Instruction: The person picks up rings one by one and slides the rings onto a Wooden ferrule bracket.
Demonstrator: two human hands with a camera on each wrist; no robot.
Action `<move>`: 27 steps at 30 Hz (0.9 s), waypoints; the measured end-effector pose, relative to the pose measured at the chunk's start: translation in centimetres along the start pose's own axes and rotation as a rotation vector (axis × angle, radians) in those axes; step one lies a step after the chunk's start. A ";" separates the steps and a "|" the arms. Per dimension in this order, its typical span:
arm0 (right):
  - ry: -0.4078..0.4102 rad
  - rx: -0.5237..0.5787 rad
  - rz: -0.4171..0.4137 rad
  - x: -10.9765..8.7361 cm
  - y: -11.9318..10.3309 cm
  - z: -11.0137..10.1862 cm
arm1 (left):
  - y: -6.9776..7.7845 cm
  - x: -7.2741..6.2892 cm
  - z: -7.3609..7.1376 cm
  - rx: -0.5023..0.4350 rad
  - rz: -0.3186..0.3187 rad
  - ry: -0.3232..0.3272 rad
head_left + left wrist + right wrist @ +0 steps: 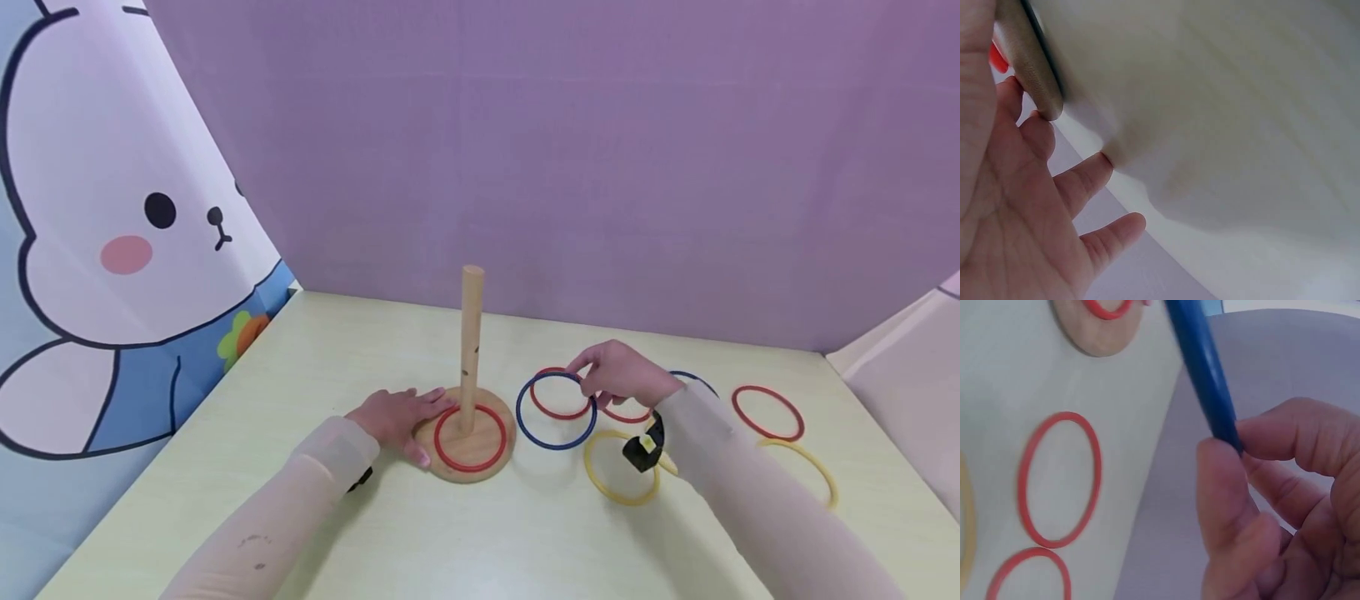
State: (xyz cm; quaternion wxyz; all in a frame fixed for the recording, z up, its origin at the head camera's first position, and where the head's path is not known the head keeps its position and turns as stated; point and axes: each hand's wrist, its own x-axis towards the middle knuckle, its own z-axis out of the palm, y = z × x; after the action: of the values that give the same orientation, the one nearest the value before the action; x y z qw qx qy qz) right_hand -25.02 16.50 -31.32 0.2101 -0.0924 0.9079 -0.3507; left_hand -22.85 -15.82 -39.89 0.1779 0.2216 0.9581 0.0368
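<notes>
A wooden peg (470, 350) stands upright on a round wooden base (427, 442), with a red ring (437, 450) lying around its foot. My left hand (393, 417) rests against the base's left side, fingers spread; in the left wrist view its fingertips (1040, 128) touch the base edge (1038, 75). To the right of the peg, my right hand (622, 371) pinches a blue ring (519, 417) between thumb and fingers. That ring is raised above the table, as the right wrist view shows the blue ring (1204, 369) close up.
Right of the base lie red rings (767, 388) (1022, 469), yellow rings (617, 502) and another blue ring (693, 377), partly behind my right arm. A purple cloth wall (600, 167) closes off the table's back; a cartoon-printed cloth (75, 208) hangs at left.
</notes>
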 end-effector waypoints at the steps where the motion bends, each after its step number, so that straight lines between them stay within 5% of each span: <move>1: 0.003 0.005 -0.006 -0.1 -0.1 -0.2 | 0.0 0.0 0.0 0.003 0.004 0.000; 18: 0.019 0.102 -0.065 -1.4 -2.2 -3.3 | 0.1 -0.3 -0.1 0.019 -0.004 0.007; 27: 0.037 0.279 -0.143 -2.4 -3.0 -4.3 | 0.0 0.0 0.0 0.018 -0.010 0.003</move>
State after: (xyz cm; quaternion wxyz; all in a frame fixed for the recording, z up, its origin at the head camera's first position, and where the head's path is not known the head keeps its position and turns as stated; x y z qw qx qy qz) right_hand -24.78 17.65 -25.67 0.1787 -0.1204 0.8450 -0.4894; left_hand -22.87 -15.82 -39.92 0.1748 0.2186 0.9596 0.0275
